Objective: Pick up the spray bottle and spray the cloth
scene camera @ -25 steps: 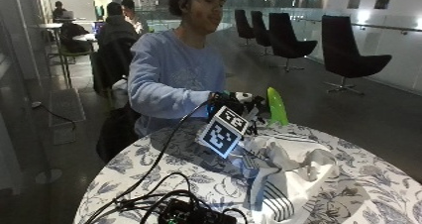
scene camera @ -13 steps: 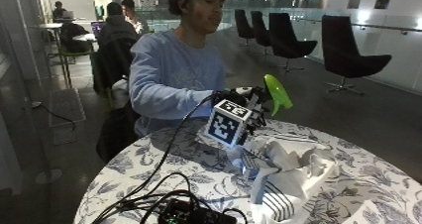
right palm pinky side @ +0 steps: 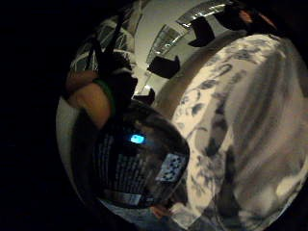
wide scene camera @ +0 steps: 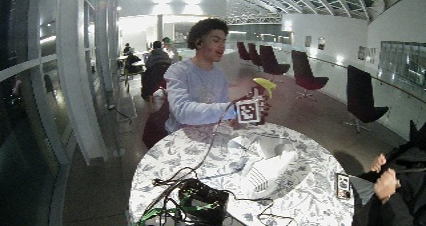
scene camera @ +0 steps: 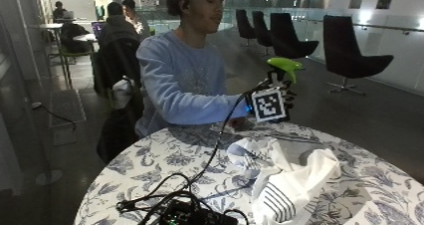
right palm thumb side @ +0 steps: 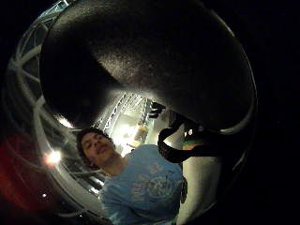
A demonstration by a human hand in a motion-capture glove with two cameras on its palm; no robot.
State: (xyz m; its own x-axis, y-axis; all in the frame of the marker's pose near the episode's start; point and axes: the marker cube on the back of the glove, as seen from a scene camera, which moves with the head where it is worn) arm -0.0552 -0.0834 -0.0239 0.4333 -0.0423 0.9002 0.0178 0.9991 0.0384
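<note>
Spray bottle gripped in gloved right hand, raised above table; cloth below.

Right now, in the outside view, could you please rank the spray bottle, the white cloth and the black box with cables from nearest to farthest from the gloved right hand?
1. Spray bottle: held in the right hand, above the table's far edge.
2. White cloth: crumpled on the table, below the hand.
3. Black box: at the table's near edge, among cables.
</note>
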